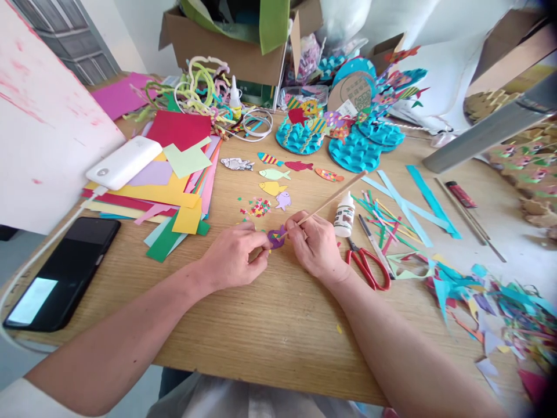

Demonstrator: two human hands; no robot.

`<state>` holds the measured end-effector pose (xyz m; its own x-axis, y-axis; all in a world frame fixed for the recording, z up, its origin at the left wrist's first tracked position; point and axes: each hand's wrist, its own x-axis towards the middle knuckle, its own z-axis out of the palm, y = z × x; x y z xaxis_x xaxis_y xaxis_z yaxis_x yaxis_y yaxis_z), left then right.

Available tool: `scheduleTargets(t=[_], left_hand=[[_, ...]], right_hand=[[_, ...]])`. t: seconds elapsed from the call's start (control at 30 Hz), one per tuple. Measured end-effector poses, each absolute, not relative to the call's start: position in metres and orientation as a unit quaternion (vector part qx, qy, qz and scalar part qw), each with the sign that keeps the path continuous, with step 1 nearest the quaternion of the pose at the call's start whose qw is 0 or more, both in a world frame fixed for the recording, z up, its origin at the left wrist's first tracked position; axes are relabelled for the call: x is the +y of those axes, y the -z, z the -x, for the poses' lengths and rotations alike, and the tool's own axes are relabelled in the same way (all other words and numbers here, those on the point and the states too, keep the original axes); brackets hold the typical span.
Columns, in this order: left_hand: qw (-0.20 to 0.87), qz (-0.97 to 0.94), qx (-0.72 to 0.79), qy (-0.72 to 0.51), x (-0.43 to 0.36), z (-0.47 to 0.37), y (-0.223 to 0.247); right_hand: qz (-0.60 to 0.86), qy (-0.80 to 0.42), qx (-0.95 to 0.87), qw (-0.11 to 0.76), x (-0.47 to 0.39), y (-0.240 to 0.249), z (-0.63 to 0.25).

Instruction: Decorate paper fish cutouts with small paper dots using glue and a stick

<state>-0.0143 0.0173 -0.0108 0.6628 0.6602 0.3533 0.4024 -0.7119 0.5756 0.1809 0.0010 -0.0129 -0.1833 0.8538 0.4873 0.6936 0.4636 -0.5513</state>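
Note:
My right hand (313, 244) is closed around a thin wooden stick (333, 197), whose lower tip touches a small purple paper fish (276, 237) with colored bits on it. Fingers of my left hand (237, 254) pinch the left edge of that purple fish against the table. Just beyond lies a pile of tiny colored paper bits (259, 207). Several cut-out paper fish, among them a yellow one (272, 188) and a light purple one (283, 201), lie farther back. A white glue bottle (344, 216) stands right of my right hand, near red-handled scissors (369, 267).
Stacked colored paper (180, 130), a white power bank (124, 162) and a phone (63, 273) are at the left. Blue craft bases (354, 152) stand at the back. Paper strips (404, 203) and scraps (500, 307) lie right; a grey pole (491, 130) slants behind them.

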Motion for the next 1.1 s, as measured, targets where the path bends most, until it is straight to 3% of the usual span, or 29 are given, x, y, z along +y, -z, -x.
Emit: scheduleTargets(t=[1.1], left_hand=[[0.185, -0.904, 0.29, -0.253, 0.018, -0.006, 0.009]], right_hand=[[0.535, -0.118, -0.749, 0.374, 0.003, 0.013, -0.179]])
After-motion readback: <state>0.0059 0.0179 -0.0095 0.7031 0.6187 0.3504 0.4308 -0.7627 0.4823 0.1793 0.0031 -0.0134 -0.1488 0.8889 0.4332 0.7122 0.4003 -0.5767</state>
